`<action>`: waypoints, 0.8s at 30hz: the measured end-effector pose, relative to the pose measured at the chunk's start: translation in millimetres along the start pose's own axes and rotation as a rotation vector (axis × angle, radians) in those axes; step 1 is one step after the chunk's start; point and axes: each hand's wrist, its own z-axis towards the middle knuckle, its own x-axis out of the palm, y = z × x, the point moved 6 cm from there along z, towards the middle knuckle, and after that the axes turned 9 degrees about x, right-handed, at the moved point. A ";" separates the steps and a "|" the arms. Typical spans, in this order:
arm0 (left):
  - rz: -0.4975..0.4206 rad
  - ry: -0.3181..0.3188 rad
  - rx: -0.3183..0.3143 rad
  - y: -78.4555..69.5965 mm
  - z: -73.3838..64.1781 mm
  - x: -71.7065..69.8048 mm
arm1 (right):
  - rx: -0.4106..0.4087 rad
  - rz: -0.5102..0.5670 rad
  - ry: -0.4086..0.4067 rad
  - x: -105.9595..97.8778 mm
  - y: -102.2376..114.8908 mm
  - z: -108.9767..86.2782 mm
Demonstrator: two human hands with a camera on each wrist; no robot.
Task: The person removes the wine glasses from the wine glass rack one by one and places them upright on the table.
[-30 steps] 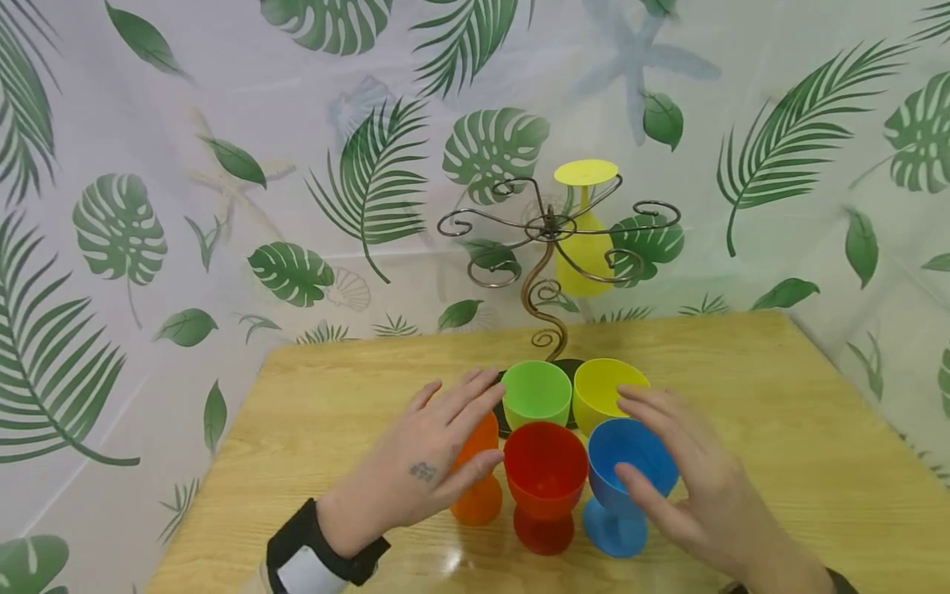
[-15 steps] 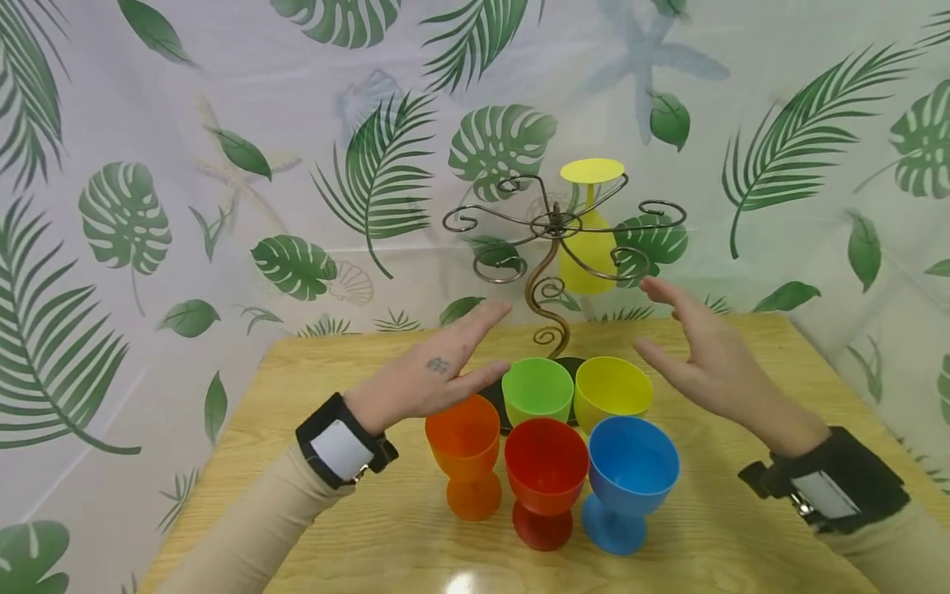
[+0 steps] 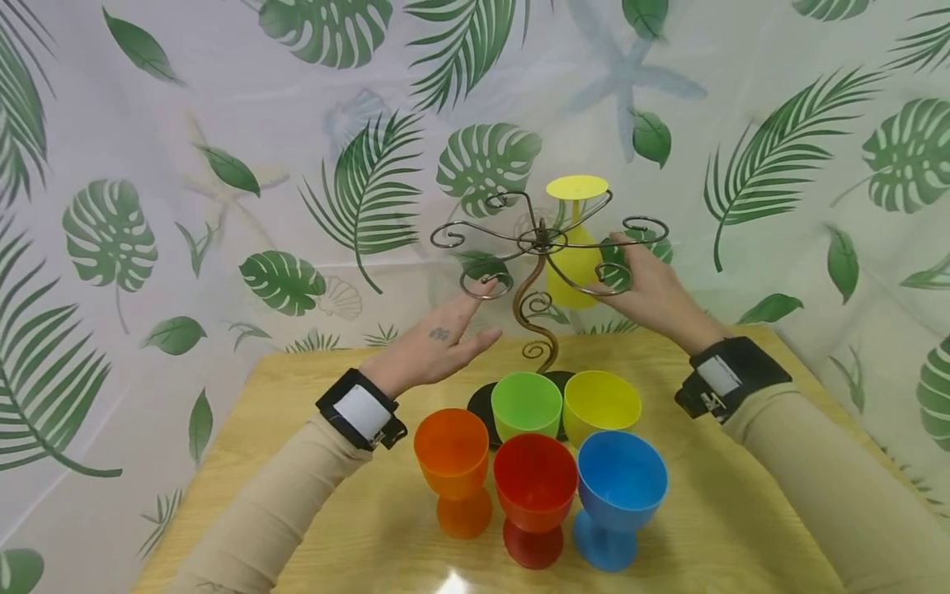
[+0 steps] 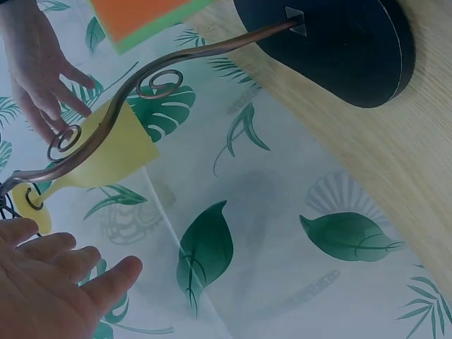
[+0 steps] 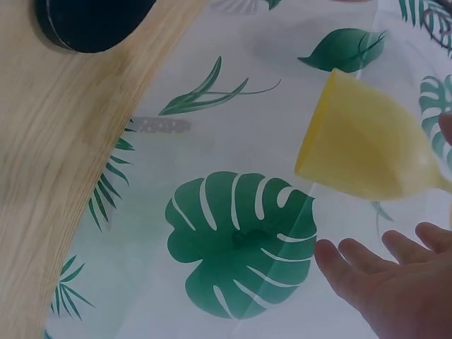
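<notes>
A wire goblet rack (image 3: 519,304) with curled arms stands behind a group of goblets. From one back arm hangs a yellow goblet (image 3: 570,287), upside down with its foot on top. My right hand (image 3: 653,289) is raised beside that goblet at the rack's right; the right wrist view shows its extended fingers apart from the bowl. My left hand (image 3: 430,346) reaches up at the rack's left, fingertips overlapping the front left loop in the head view, and it holds nothing. Both palms face inward toward the rack.
Upright goblets crowd the front of the wooden table (image 3: 297,396): orange (image 3: 451,470), red (image 3: 534,499), blue (image 3: 622,491), green (image 3: 525,412) and yellow (image 3: 601,408). The rack's black base (image 3: 482,406) lies partly behind them. A leaf-patterned backdrop (image 3: 297,124) stands behind.
Both hands have risen from over the goblets to the rack's sides, the right one now beside the hanging yellow goblet. The goblets have kept their places on the table.
</notes>
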 end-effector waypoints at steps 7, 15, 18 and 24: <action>-0.026 0.008 -0.060 6.8 9.5 3.4 | -0.121 0.143 -0.043 14.1 14.0 20.3; -0.060 0.008 -0.085 10.8 29.8 8.7 | -0.188 0.243 -0.200 20.7 20.9 22.5; -0.058 0.027 -0.094 13.0 30.5 12.0 | -0.203 0.227 -0.244 21.5 19.1 21.3; -0.086 0.020 -0.095 16.4 26.1 11.8 | -0.171 0.211 -0.264 19.4 12.6 21.9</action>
